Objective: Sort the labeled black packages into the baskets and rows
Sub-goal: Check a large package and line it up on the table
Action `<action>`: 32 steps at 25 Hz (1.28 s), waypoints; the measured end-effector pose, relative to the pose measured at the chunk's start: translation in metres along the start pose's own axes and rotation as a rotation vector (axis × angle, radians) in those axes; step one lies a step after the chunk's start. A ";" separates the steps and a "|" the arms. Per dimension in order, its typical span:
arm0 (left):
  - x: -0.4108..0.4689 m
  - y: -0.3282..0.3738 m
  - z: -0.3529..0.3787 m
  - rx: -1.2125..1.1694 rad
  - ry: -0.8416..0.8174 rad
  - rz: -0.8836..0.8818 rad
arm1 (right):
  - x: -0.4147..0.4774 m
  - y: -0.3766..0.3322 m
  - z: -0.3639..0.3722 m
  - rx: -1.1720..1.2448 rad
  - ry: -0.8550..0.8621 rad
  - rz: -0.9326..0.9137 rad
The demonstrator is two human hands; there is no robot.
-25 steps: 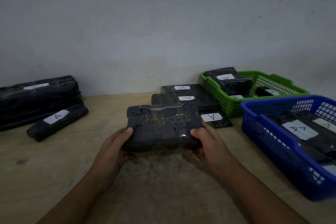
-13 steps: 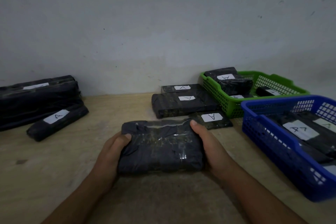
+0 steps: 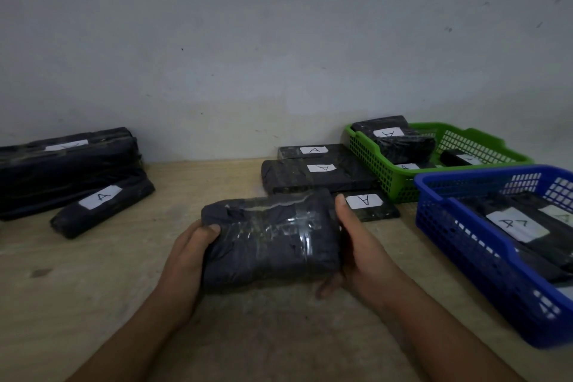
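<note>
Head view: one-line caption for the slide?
Left hand and right hand grip a black package with no label showing, at the table, near green basket and blue basket.

Both forearms come in from the bottom edge, converging. The left grip (image 3: 192,253) holds the left end of the black package (image 3: 269,239), thumb on top. The right grip (image 3: 361,245) cups the right end, thumb along the edge, fingertips curled underneath.

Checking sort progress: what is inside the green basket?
The green basket holds a large package at its left end, a small package at right, and a label low between them. Whatever lies beneath is covered.
</note>
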State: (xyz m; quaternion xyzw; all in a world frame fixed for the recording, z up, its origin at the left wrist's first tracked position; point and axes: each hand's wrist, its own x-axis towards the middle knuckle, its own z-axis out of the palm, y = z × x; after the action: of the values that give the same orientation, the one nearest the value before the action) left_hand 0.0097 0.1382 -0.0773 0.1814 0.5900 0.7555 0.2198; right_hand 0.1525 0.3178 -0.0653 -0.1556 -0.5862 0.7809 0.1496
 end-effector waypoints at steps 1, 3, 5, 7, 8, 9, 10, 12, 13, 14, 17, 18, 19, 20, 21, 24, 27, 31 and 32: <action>0.001 0.001 0.000 -0.028 0.012 0.001 | -0.003 -0.003 -0.001 0.040 -0.036 0.038; 0.004 0.000 0.000 -0.090 0.005 0.000 | -0.007 -0.006 -0.003 0.099 -0.150 0.103; 0.004 -0.001 0.000 -0.121 -0.038 -0.006 | -0.010 -0.007 -0.003 0.155 -0.221 0.117; 0.005 -0.002 0.002 -0.125 -0.067 0.009 | -0.010 -0.007 -0.003 0.222 -0.180 0.026; 0.005 -0.003 0.002 -0.102 -0.062 0.046 | -0.010 -0.007 -0.002 0.225 -0.143 -0.031; 0.004 -0.002 0.002 -0.039 -0.027 0.101 | -0.011 -0.009 -0.001 0.197 -0.106 -0.090; 0.001 -0.001 0.003 0.060 0.038 0.167 | -0.012 -0.010 0.001 0.147 -0.066 -0.149; -0.007 0.002 0.007 0.219 0.126 0.302 | -0.015 -0.012 0.004 0.039 0.025 -0.272; -0.013 0.004 0.009 0.245 0.114 0.365 | -0.017 -0.013 0.006 -0.009 0.063 -0.331; -0.017 0.004 0.011 0.255 0.078 0.430 | -0.019 -0.013 0.009 -0.062 0.091 -0.386; -0.024 0.003 0.013 0.275 -0.081 0.537 | -0.026 -0.011 0.017 -0.233 0.087 -0.510; -0.023 0.000 0.012 0.277 -0.133 0.523 | -0.028 -0.009 0.019 -0.277 0.085 -0.524; -0.024 -0.001 0.011 0.275 -0.184 0.492 | -0.030 -0.008 0.021 -0.338 0.090 -0.538; -0.026 -0.002 0.012 0.268 -0.233 0.458 | -0.031 -0.008 0.022 -0.415 0.096 -0.564; -0.028 -0.001 0.014 0.239 -0.275 0.423 | -0.033 -0.007 0.022 -0.491 0.092 -0.596; -0.036 0.004 0.020 0.175 -0.288 0.352 | -0.030 -0.004 0.017 -0.666 0.089 -0.641; -0.034 0.002 0.019 0.145 -0.244 0.269 | -0.027 -0.001 0.015 -0.752 0.039 -0.599; -0.020 -0.004 0.005 0.110 -0.241 0.204 | -0.024 0.009 0.021 -0.599 -0.099 -0.507; -0.018 -0.006 0.003 0.119 -0.260 0.190 | -0.024 0.012 0.023 -0.575 -0.124 -0.485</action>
State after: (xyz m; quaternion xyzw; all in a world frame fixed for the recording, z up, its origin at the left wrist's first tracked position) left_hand 0.0272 0.1318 -0.0824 0.3453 0.5806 0.7066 0.2107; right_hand 0.1642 0.2847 -0.0691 -0.0003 -0.8090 0.5345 0.2447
